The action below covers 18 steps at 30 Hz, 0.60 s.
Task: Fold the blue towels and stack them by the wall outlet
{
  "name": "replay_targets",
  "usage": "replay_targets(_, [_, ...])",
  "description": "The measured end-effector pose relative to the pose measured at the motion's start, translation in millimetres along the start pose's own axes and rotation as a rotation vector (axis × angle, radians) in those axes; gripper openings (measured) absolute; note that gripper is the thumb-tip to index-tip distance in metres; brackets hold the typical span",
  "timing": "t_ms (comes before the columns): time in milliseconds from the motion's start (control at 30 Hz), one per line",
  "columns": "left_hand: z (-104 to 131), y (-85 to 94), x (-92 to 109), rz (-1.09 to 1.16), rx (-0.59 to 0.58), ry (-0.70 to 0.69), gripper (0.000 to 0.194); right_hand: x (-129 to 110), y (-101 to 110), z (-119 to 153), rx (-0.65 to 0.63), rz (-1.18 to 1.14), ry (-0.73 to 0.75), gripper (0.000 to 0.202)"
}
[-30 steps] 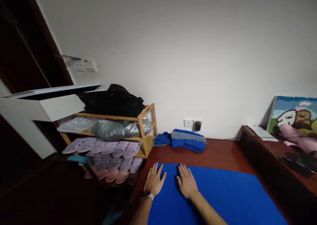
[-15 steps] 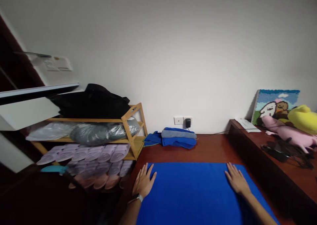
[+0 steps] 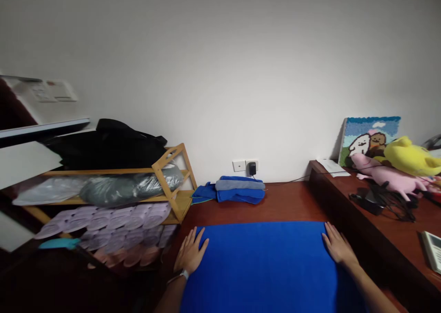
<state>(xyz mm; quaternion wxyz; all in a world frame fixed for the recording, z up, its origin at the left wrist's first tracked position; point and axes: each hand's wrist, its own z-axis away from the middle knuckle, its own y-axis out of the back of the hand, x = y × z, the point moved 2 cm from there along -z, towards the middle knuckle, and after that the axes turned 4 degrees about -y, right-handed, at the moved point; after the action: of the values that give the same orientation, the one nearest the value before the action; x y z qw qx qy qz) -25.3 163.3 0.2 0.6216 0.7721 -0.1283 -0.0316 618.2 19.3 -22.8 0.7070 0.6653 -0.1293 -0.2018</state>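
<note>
A blue cloth (image 3: 262,262) lies spread flat on the reddish-brown wooden table (image 3: 285,203). My left hand (image 3: 191,251) rests palm down at the cloth's far left corner, fingers stretched out and slightly apart; a watch is on that wrist. At the far right corner, my right hand (image 3: 339,246) lies flat on the cloth's edge with its fingers extended. Beyond the cloth, against the wall, sit folded blue and grey cloths (image 3: 239,190). The near part of the spread cloth runs out of the picture.
On the left stands a wooden rack (image 3: 172,198) with slippers (image 3: 117,219), plastic-wrapped items and a black bag (image 3: 117,145). A raised ledge at right bears plush toys (image 3: 386,175), a dog picture (image 3: 370,138) and cables. A black adapter (image 3: 252,168) is plugged into the wall.
My right hand has slid outward to the right, onto the cloth's far right corner. My left hand stays at the left corner. The camera view has turned slightly right.
</note>
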Motion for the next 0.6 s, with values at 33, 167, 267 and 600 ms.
replay_targets(33, [0.1, 0.6, 0.5, 0.002, 0.000, -0.001, 0.065, -2.3, 3.9, 1.2, -0.008, 0.010, -0.013, 0.077])
replay_targets(167, [0.5, 1.3, 2.0, 0.004, 0.013, -0.002, 0.065, -14.9, 30.1, 3.9, -0.057, 0.073, -0.051, 0.070])
replay_targets(267, [1.7, 2.8, 5.0, 0.003, 0.019, 0.000, 0.064, -33.4, 52.7, 1.5, -0.061, 0.087, -0.052, 0.066])
replay_targets(600, [7.1, 11.3, 12.0, 0.037, 0.021, 0.001, 0.063, -332.3, 33.7, 84.6, 0.038, -0.263, 0.545, 0.068])
